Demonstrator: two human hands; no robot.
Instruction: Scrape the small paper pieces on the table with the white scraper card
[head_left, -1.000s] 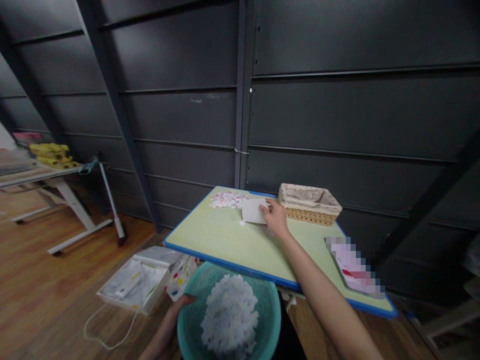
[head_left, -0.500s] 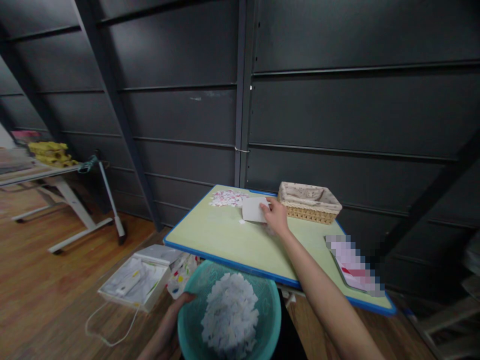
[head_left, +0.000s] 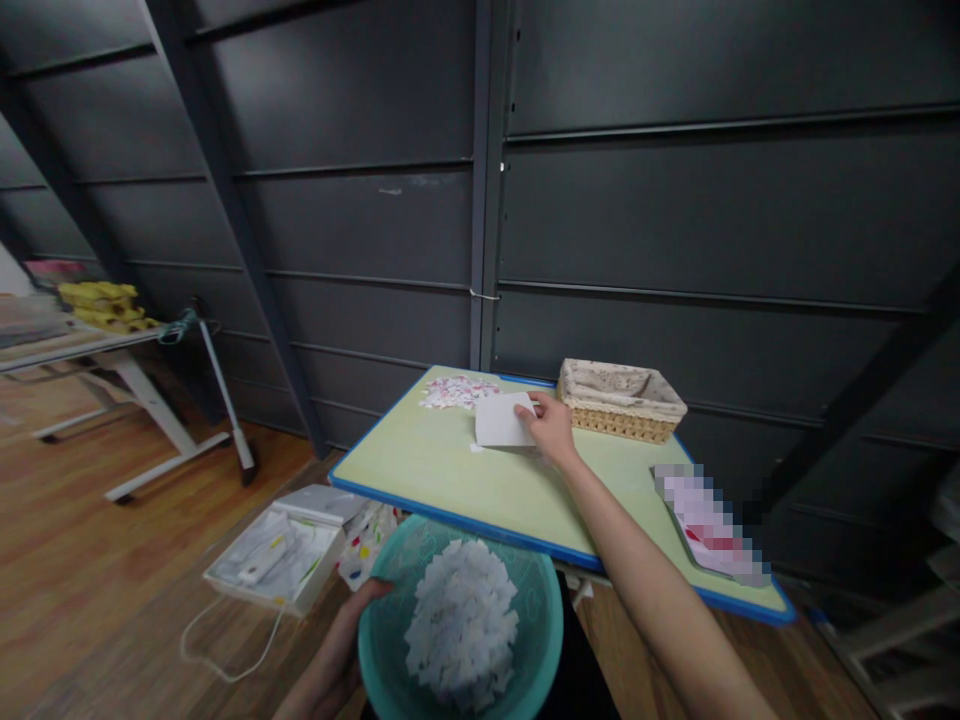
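My right hand (head_left: 550, 428) is closed on a white card (head_left: 504, 420), thumb on top, and holds it tilted at the tabletop. Just beyond the card lies a spread of small white and reddish paper scraps (head_left: 448, 391). One loose white scrap (head_left: 477, 449) sits by the card's near edge. Down at the table's front edge, my left hand (head_left: 351, 632) grips the left rim of a teal plastic basket (head_left: 553, 622). A heap of torn white paper pieces (head_left: 463, 625) fills the middle of that basket.
The pale green table (head_left: 427, 470) has a blue edge. A lined wicker basket (head_left: 619, 412) stands at its back right, with a blurred flat item (head_left: 709, 530) on the right side. A white box (head_left: 281, 560) with a cord lies on the floor at left. A dark panel wall rises behind.
The card in my right hand has moved slightly left, and the loose scrap beside it has shifted a little left too. My left hand keeps its place on the basket rim.
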